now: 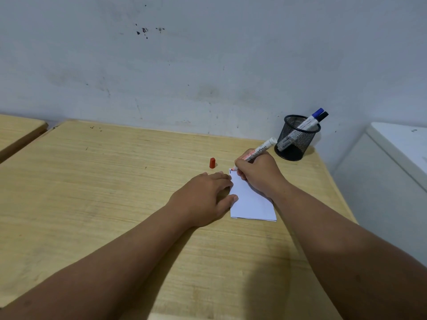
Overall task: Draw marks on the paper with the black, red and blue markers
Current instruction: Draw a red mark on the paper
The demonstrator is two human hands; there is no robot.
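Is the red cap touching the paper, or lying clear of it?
Apart. The head view shows the red cap standing on bare table, with a plain strip of wood between it and the paper.

Matt wood-grain table, smooth white paper, black wire-mesh cup.

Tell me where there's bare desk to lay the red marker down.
Free: the wide desk stretch left of the red cap, and the near edge between both forearms. Crowded: around the paper, both hands and the mesh cup.
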